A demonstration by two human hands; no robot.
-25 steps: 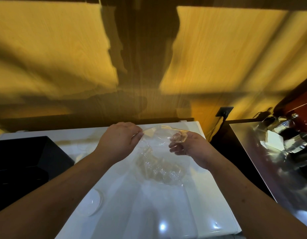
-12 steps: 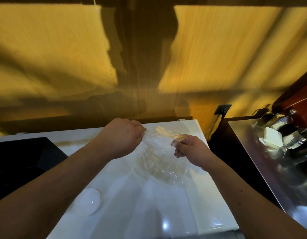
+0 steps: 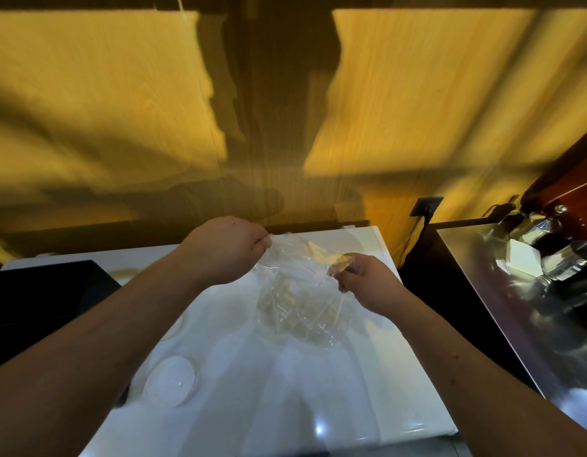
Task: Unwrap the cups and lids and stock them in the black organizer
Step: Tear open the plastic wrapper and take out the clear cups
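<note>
Over the white glossy worktop [image 3: 367, 390], the left hand [image 3: 224, 249] has closed into a fist on the clear crinkled plastic wrapper [image 3: 298, 291], and the right hand [image 3: 367, 282] has turned knuckles-up, pinching the wrapper's other edge. The film is now stretched between them. The round translucent plastic lid [image 3: 170, 380], earlier half hidden by the left forearm, now shows whole.

A clear plastic wrapper [image 3: 298, 285], crumpled and stretched taut at its top edge, hangs above the white table with indistinct clear contents bunched in its lower part, a round translucent lid [image 3: 171, 380] lies flat nearer, and the black organizer [image 3: 45, 298] stands far left.
</note>
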